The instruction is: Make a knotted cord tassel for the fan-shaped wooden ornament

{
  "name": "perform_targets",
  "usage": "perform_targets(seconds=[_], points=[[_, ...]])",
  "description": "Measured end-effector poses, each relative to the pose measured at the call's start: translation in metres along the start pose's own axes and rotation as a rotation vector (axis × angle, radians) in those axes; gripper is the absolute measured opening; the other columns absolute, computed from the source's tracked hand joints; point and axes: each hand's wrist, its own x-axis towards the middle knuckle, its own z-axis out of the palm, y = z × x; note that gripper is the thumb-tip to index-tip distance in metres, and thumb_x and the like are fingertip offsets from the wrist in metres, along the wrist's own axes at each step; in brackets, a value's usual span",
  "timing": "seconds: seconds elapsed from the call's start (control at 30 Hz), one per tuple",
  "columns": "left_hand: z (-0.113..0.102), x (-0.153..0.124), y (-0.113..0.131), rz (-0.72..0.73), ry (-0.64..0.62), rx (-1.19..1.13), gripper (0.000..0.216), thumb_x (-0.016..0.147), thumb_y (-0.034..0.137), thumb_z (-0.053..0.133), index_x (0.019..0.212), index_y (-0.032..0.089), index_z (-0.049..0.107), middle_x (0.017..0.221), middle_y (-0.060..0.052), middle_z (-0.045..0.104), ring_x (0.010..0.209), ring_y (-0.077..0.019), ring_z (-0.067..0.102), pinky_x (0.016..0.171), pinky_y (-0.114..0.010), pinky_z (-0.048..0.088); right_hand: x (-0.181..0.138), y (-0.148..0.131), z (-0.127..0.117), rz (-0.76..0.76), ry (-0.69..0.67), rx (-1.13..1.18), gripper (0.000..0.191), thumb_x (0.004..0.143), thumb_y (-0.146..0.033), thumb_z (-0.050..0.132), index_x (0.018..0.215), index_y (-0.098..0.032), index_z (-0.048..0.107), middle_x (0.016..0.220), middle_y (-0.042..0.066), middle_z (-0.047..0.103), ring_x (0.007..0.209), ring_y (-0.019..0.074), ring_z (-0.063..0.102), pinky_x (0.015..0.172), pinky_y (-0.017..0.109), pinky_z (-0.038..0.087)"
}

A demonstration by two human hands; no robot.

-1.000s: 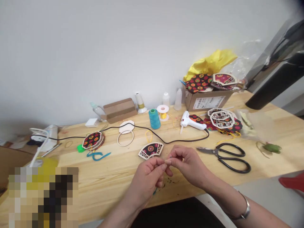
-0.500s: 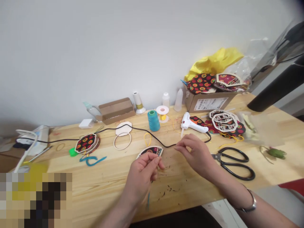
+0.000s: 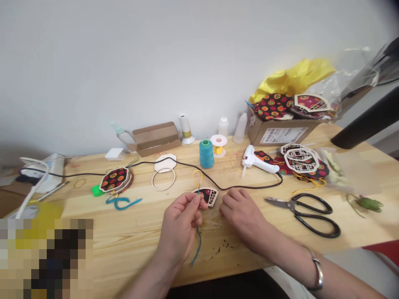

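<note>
My left hand (image 3: 182, 218) is closed in a pinch on a blue cord (image 3: 198, 248). A short end pokes up above the fingertips and a longer tail hangs below. Just beyond it, a fan-shaped ornament (image 3: 212, 197) with a pale lattice edge and dark patterned cloth lies on the table, partly hidden by those fingers. A yellow cord loop (image 3: 197, 177) extends from its top. To the right of the ornament my right hand (image 3: 245, 216) rests low at the tabletop with fingers curled together; whatever they hold, if anything, is hidden.
Black-handled scissors (image 3: 307, 211) lie right of my right hand. Behind are a white glue gun (image 3: 260, 162), its black cable (image 3: 187, 165), a blue thread cone (image 3: 206, 154) and a yellow cord spool (image 3: 218, 143). Ornaments fill a cardboard box (image 3: 282, 131); others are stacked (image 3: 115, 179) at left.
My right hand has come down and left to the tabletop beside the ornament. My left hand has shifted slightly left, still pinching the blue cord, and more of the cord shows. The view has shifted slightly.
</note>
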Motion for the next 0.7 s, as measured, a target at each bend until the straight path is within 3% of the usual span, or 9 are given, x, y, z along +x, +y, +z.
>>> perform_targets(seconds=[0.1, 0.23, 0.4, 0.5, 0.7], points=[[-0.003, -0.001, 0.001, -0.003, 0.008, -0.008, 0.017, 0.07, 0.025, 0.071, 0.069, 0.011, 0.061, 0.061, 0.0, 0.058, 0.043, -0.0016, 0.034, 0.041, -0.014, 0.025, -0.001, 0.003, -0.001, 0.047, -0.004, 0.078, 0.01, 0.079, -0.009, 0.058, 0.071, -0.015, 0.059, 0.075, 0.005, 0.059, 0.076, 0.0201, 0.045, 0.068, 0.034, 0.036], [-0.004, -0.002, 0.001, -0.026, 0.03, -0.007, 0.02, 0.067, 0.027, 0.073, 0.068, 0.011, 0.062, 0.062, -0.001, 0.06, 0.043, -0.0015, 0.033, 0.041, -0.015, 0.024, -0.003, 0.01, -0.012, 0.373, 0.061, 0.519, 0.02, 0.08, -0.01, 0.053, 0.062, -0.017, 0.055, 0.068, 0.003, 0.058, 0.071, 0.0168, 0.05, 0.066, 0.028, 0.04], [-0.001, -0.005, -0.007, -0.117, 0.002, -0.003, 0.02, 0.069, 0.028, 0.072, 0.068, 0.01, 0.065, 0.066, -0.003, 0.062, 0.042, -0.0002, 0.028, 0.041, -0.016, 0.02, -0.004, 0.007, -0.028, 0.705, 0.117, 1.035, 0.02, 0.08, -0.027, 0.053, 0.063, -0.018, 0.054, 0.055, -0.003, 0.05, 0.051, 0.0116, 0.045, 0.05, 0.023, 0.037], [0.004, -0.007, -0.011, -0.175, -0.036, -0.021, 0.019, 0.071, 0.029, 0.072, 0.072, 0.01, 0.067, 0.07, -0.005, 0.064, 0.042, 0.0001, 0.027, 0.041, -0.016, 0.019, -0.004, -0.003, -0.029, 0.711, 0.23, 1.054, 0.02, 0.08, -0.029, 0.054, 0.064, -0.018, 0.056, 0.056, -0.002, 0.052, 0.053, 0.012, 0.047, 0.051, 0.023, 0.038], [0.015, -0.007, -0.01, -0.231, -0.023, -0.089, 0.019, 0.066, 0.026, 0.076, 0.075, 0.01, 0.071, 0.072, -0.005, 0.063, 0.043, 0.0009, 0.026, 0.041, -0.015, 0.019, -0.002, -0.026, -0.021, 0.457, 0.488, 0.816, 0.016, 0.083, -0.015, 0.053, 0.069, -0.018, 0.06, 0.069, 0.002, 0.058, 0.069, 0.0143, 0.054, 0.063, 0.025, 0.044]])
